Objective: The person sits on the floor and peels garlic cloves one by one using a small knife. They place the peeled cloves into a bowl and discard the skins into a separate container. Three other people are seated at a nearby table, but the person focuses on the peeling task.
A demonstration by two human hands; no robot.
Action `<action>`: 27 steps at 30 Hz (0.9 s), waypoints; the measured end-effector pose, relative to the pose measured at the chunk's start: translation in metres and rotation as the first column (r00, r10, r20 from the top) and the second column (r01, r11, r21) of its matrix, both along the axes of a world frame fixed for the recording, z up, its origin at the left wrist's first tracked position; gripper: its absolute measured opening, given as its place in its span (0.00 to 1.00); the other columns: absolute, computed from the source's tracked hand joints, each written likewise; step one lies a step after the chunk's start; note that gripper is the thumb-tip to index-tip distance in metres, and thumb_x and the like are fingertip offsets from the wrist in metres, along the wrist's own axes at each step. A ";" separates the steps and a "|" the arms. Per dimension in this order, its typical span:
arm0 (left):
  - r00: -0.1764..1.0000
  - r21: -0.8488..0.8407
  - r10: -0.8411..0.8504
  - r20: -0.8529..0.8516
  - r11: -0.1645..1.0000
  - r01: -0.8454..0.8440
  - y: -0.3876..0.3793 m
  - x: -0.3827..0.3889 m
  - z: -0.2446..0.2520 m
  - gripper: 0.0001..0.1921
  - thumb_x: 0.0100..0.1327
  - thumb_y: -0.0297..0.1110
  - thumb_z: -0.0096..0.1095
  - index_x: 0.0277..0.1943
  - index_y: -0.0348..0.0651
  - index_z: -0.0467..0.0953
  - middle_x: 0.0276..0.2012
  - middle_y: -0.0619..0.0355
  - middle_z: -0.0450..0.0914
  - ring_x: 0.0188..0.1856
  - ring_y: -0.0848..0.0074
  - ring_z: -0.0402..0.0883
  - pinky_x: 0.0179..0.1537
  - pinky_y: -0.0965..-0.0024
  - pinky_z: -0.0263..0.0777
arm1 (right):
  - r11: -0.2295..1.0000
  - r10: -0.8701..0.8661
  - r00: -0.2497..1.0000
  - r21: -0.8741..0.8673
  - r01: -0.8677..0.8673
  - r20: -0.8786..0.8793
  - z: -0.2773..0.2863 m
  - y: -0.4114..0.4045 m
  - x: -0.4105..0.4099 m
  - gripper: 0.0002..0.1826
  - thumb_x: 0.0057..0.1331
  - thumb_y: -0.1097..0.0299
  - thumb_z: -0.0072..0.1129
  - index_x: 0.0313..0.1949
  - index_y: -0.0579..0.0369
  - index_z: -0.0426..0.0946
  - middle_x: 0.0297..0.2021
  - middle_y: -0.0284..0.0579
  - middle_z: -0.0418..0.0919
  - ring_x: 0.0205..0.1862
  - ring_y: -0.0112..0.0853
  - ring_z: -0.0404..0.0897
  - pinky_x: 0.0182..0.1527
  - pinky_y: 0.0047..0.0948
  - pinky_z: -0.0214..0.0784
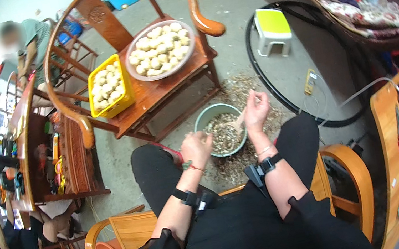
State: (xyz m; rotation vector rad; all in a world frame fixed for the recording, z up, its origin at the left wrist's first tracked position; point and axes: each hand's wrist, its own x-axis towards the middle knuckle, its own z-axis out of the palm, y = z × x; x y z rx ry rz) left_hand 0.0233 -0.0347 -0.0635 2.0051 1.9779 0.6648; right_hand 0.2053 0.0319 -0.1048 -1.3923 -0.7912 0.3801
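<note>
My left hand [196, 149] is at the left rim of a round green basin [198, 118], fingers curled; whether it holds anything is unclear. My right hand [256, 111] is raised at the basin's right edge, fingertips pinched together, their contents too small to tell. Brownish and whitish scraps [223, 136] fill much of the basin, and a light wooden scoop or paddle [238, 123] leans in them, its upper end close to my right hand. On the wooden armchair [166, 94] ahead stand a yellow plastic basket [121, 102] and a pale round bowl [190, 52], both full of whitish round lumps [158, 49].
Scraps [236, 86] lie scattered on the floor around the basin. A black hose coil [260, 73] surrounds a white and green stool [273, 23] to the right. People [34, 41] [24, 243] sit at a cluttered wooden table [28, 154] on the left. A wooden board [389, 131] stands far right.
</note>
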 end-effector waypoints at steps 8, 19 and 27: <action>0.077 -0.699 0.710 0.700 0.660 0.277 0.013 -0.008 -0.025 0.28 0.67 0.57 0.42 0.40 0.36 0.76 0.20 0.56 0.72 0.20 0.71 0.71 0.16 0.75 0.59 | 1.000 0.005 0.991 -0.012 -0.006 -0.136 0.009 -0.002 0.002 0.11 0.66 0.66 0.56 0.31 0.60 0.69 0.27 0.40 0.72 0.32 0.26 0.68 0.39 0.28 0.64; -0.150 -0.606 0.772 0.618 0.589 0.534 0.000 0.005 -0.023 0.29 0.65 0.62 0.43 0.36 0.39 0.72 0.22 0.52 0.72 0.17 0.76 0.65 0.12 0.79 0.53 | 0.993 0.116 0.934 0.042 -0.108 -0.338 -0.005 -0.001 -0.016 0.11 0.66 0.66 0.57 0.30 0.57 0.68 0.24 0.33 0.68 0.27 0.20 0.63 0.30 0.23 0.60; -0.129 -0.619 0.739 0.661 0.634 0.464 0.000 0.017 -0.016 0.24 0.65 0.61 0.47 0.35 0.45 0.71 0.21 0.61 0.70 0.16 0.80 0.64 0.11 0.82 0.49 | 0.996 0.087 0.926 0.037 -0.079 -0.367 0.003 -0.001 -0.014 0.11 0.66 0.66 0.56 0.29 0.57 0.68 0.23 0.32 0.67 0.25 0.19 0.62 0.28 0.22 0.59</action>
